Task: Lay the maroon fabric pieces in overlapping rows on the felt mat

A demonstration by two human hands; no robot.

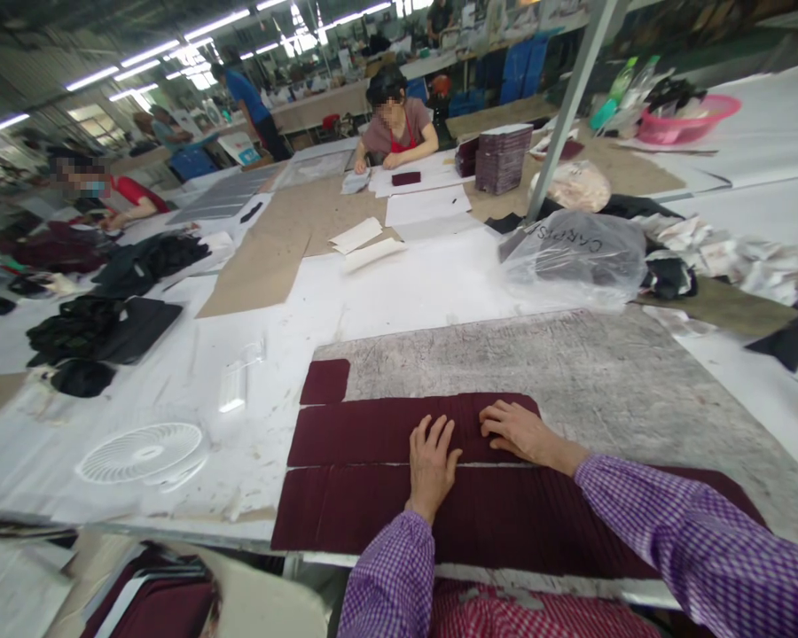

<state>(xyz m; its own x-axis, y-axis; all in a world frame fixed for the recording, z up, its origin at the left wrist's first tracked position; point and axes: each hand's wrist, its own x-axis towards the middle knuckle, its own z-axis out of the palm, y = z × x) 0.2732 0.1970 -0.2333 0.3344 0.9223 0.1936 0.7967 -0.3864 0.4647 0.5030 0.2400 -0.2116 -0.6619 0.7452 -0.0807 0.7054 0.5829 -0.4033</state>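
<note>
Two rows of dark maroon fabric pieces lie on a grey marked board (572, 381) before me. My left hand (432, 461) rests with spread fingers across the upper maroon row (352, 434) and the gap below it. On the right end of that same row lies my right hand (515, 431), fingers apart and slightly bent, pressing the cloth. Nearer my body runs the lower maroon row (492, 523), partly covered by my left wrist and right sleeve. A small maroon piece (325, 381) sits apart at the board's upper left corner.
A white fan (146, 456) lies to the left. Beyond the board are a clear plastic bag (578, 252), a metal post (572, 106) and stacked maroon pieces (504, 159). Across the table a person (399, 128) handles pieces. Folded maroon fabric (166, 602) sits at lower left.
</note>
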